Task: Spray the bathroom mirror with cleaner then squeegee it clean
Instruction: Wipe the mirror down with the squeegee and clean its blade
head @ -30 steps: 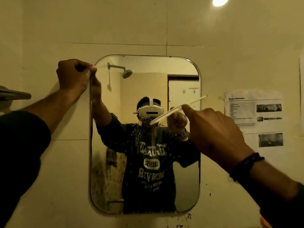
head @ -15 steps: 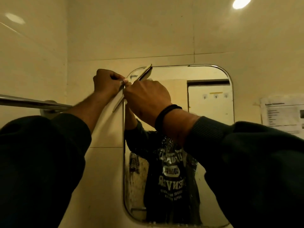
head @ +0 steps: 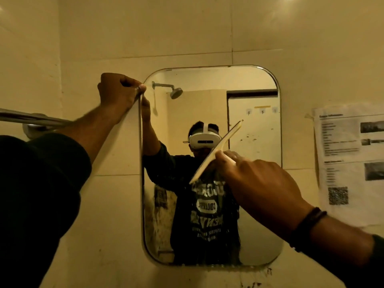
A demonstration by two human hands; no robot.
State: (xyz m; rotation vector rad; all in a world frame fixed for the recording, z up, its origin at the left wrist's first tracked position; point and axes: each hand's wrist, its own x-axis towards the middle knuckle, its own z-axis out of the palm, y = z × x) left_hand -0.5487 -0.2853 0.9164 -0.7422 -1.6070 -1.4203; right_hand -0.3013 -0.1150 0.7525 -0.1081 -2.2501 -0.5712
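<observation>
The left hand (head: 117,94) is gripping the upper-left edge of the rounded rectangular wall mirror (head: 255,204). The right hand (head: 257,183) is clutching the pale T-shaped squeegee (head: 216,151), tilted mid-glass; I'm guessing its slanting blade risks skipping and leaving streaks.

My left hand (head: 118,94) shows at the upper left of the frame, bare, with the forearm uncovered up to a dark sleeve (head: 41,183) pushed back near the elbow and filling the lower left. My right hand (head: 261,188) sits right of centre, also bare, with a dark braided wristband (head: 309,225) around the wrist. Beyond it, at the lower right corner, the edge of the other dark cuff (head: 377,248) begins. Both sleeves look plain, of a thick, soft cloth.
</observation>
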